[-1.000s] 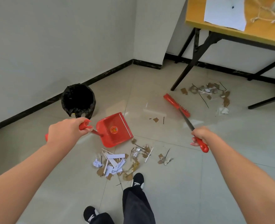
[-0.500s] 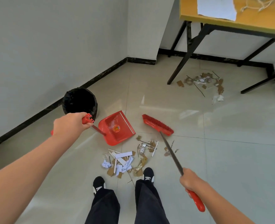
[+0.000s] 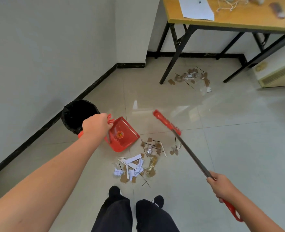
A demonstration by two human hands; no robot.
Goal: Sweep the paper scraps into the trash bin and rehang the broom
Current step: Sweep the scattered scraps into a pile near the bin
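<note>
My left hand [image 3: 96,126] grips the handle of a red dustpan [image 3: 123,134], whose mouth rests on the floor facing a pile of paper scraps [image 3: 138,166]. My right hand [image 3: 222,186] holds the long handle of a red broom; its red head [image 3: 166,122] sits on the tiles just beyond and to the right of the pile. A black-lined trash bin [image 3: 79,114] stands by the left wall, right behind the dustpan. A second heap of paper scraps [image 3: 192,77] lies under the table.
A wooden table [image 3: 235,22] on black legs, with paper and string on top, stands at the far right. A cream box-like unit [image 3: 277,76] sits on the floor against the right wall. My two feet [image 3: 135,196] stand just behind the near pile.
The broom head has come back from near the far heap to beside the near pile. My right hand has pulled back and down. The dustpan has shifted slightly toward the scraps.
</note>
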